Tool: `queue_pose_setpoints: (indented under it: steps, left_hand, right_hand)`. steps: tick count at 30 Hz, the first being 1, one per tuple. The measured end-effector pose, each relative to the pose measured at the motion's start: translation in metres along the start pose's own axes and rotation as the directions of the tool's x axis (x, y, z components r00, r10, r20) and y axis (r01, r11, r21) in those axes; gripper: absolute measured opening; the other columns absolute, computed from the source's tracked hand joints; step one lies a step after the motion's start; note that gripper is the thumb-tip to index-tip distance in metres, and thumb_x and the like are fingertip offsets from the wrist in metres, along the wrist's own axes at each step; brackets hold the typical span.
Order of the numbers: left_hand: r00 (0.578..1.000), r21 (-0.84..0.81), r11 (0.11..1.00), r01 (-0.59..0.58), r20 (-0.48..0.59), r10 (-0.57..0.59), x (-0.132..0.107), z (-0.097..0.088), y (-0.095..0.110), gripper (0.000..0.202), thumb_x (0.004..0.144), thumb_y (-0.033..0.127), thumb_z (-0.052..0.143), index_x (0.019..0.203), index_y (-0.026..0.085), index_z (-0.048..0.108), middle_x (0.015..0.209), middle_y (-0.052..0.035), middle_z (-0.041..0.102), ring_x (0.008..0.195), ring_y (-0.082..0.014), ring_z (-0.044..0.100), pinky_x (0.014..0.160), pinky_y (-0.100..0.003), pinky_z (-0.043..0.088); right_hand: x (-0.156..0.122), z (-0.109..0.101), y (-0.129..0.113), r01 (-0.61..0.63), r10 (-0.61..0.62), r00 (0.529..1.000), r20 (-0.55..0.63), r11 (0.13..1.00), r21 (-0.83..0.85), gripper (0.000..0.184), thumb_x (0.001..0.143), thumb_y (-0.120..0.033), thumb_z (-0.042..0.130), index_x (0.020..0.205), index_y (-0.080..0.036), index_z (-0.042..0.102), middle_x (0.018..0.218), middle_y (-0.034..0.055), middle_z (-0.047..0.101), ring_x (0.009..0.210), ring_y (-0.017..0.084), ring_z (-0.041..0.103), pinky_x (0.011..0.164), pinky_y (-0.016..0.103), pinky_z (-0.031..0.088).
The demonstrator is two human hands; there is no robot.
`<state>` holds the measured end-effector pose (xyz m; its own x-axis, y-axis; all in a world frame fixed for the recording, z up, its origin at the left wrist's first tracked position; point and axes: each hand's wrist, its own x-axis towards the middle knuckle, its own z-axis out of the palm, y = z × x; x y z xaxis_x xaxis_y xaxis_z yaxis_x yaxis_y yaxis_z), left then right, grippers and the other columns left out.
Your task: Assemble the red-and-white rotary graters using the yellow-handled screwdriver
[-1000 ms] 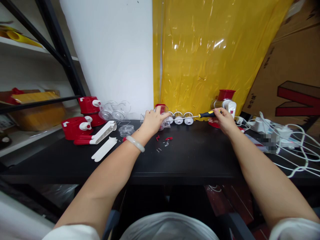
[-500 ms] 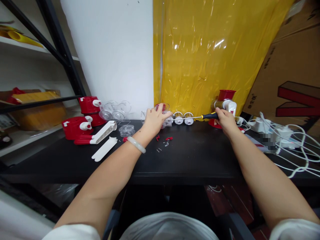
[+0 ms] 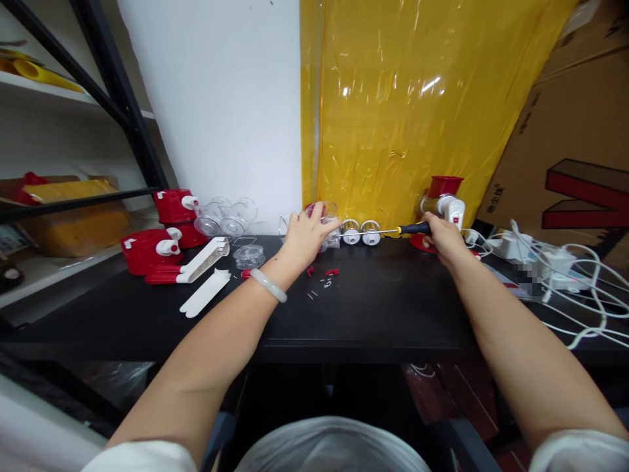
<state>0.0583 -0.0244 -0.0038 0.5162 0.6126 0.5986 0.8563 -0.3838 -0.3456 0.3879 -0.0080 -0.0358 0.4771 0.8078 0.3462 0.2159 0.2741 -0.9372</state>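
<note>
My left hand point(image 3: 305, 235) lies over a clear plastic part point(image 3: 333, 240) near the back of the black table, fingers bent around it. A red piece shows behind my fingertips; most of what they grip is hidden. In my right hand point(image 3: 442, 235) is a screwdriver point(image 3: 414, 228) with a black and yellow handle. Its long shaft points left, level, and the tip reaches the clear part by my left fingers. Two round white-ended cylinders point(image 3: 371, 233) stand just behind the shaft. Small red pieces point(image 3: 332, 272) and several screws point(image 3: 326, 284) lie in front of my left hand.
Red housings point(image 3: 147, 252), clear plastic bowls point(image 3: 230, 216) and white handle shells point(image 3: 206, 294) occupy the left. A red and white assembled device point(image 3: 446, 203) stands at back right. White cables point(image 3: 597, 288) tangle at the right edge. Yellow-wrapped panel point(image 3: 403, 118) rises behind.
The screwdriver and my right hand have shifted very slightly to the right. My left hand and the clear part have also moved a touch rightward.
</note>
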Motion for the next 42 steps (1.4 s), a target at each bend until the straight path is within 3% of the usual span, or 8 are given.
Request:
queue_pose_setpoints:
  steps: [11,16,32,35,42]
  left_hand:
    - [1.000,0.010,1.000,0.002,-0.008,-0.002,-0.001,-0.002,0.002,0.057,0.086,0.008,0.050,0.131,0.043,0.045,0.149,-0.0090,0.029,0.101,-0.0257,0.053,0.083,-0.041,0.037]
    - [1.000,-0.010,1.000,0.008,-0.004,-0.008,-0.001,-0.001,0.004,0.056,0.088,0.011,0.049,0.132,0.044,0.044,0.150,-0.0083,0.028,0.102,-0.0262,0.053,0.086,-0.044,0.037]
    - [1.000,0.002,1.000,0.008,-0.030,-0.008,-0.002,-0.002,0.006,0.054,0.089,0.015,0.050,0.133,0.046,0.044,0.152,-0.0072,0.027,0.104,-0.0264,0.052,0.086,-0.044,0.037]
    - [0.999,-0.007,1.000,0.016,-0.028,-0.016,-0.002,-0.003,0.007,0.055,0.088,0.015,0.052,0.132,0.046,0.044,0.151,-0.0064,0.028,0.107,-0.0275,0.051,0.087,-0.045,0.037]
    - [0.995,-0.067,0.994,0.091,-0.043,-0.094,0.001,-0.006,0.005,0.057,0.086,0.017,0.055,0.135,0.044,0.042,0.151,-0.0085,0.028,0.112,-0.0290,0.052,0.090,-0.046,0.038]
  right_hand:
    - [-0.004,0.002,-0.005,-0.071,0.073,0.997,-0.030,0.996,0.062,0.029,0.081,-0.046,0.061,0.071,-0.021,0.052,0.033,-0.0070,0.034,0.028,0.011,0.038,0.028,0.021,0.027]
    - [-0.004,0.003,-0.004,-0.113,0.112,0.994,0.015,0.983,0.143,0.029,0.080,-0.046,0.062,0.071,-0.022,0.047,0.033,-0.0094,0.030,0.027,0.010,0.033,0.029,0.021,0.031]
    - [-0.005,0.002,-0.008,-0.230,0.221,0.973,0.065,0.948,0.218,0.029,0.080,-0.045,0.060,0.072,-0.024,0.042,0.033,-0.0125,0.023,0.027,0.007,0.022,0.030,0.021,0.027]
    - [-0.006,0.005,-0.009,-0.189,0.184,0.982,0.044,0.942,0.278,0.034,0.081,-0.048,0.061,0.071,-0.025,0.038,0.033,-0.0122,0.025,0.027,0.007,0.025,0.031,0.020,0.029]
    - [0.005,-0.001,-0.007,0.057,-0.038,0.998,-0.059,0.929,0.366,0.049,0.077,-0.068,0.057,0.071,-0.026,0.033,0.034,-0.0118,0.027,0.029,0.008,0.030,0.034,0.023,0.034]
